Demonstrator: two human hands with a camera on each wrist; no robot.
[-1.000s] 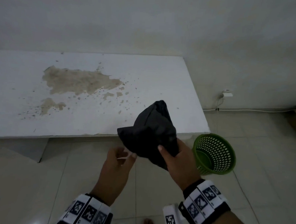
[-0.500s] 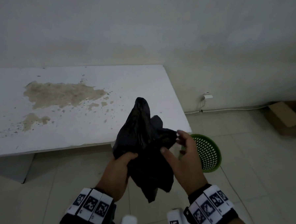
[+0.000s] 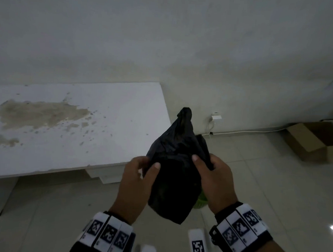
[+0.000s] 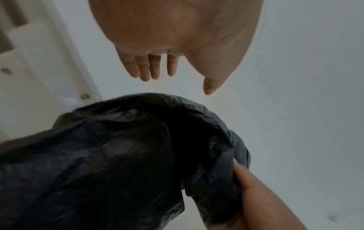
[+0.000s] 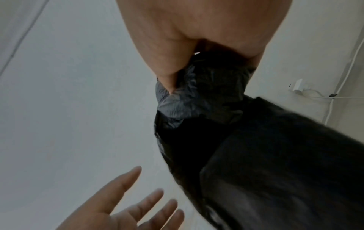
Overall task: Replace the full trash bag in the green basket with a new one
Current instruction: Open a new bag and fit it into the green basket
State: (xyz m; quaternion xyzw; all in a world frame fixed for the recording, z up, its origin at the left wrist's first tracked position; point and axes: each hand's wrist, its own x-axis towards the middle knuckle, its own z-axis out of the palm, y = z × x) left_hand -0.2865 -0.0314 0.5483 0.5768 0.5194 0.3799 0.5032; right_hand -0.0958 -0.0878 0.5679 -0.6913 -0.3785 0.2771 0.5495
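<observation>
A crumpled black trash bag (image 3: 175,176) hangs in the air between my hands, one corner sticking up. My right hand (image 3: 204,162) grips its right edge, thumb on the front; the right wrist view shows the plastic bunched under that thumb (image 5: 169,80). My left hand (image 3: 148,163) is at the bag's left edge. In the left wrist view its fingers (image 4: 153,70) are straight and just clear of the bag (image 4: 118,155). Only a sliver of the green basket (image 3: 202,202) shows below the bag.
A low white table (image 3: 74,130) with a brown stain stands to the left, its corner close to the bag. A cardboard box (image 3: 313,141) sits on the tiled floor at the right. A wall socket (image 3: 216,117) with a white cable is behind the bag.
The left hand has let go of the bag and opened beside it. The bag now hangs in front of the green basket and hides most of it. The view has turned right.
</observation>
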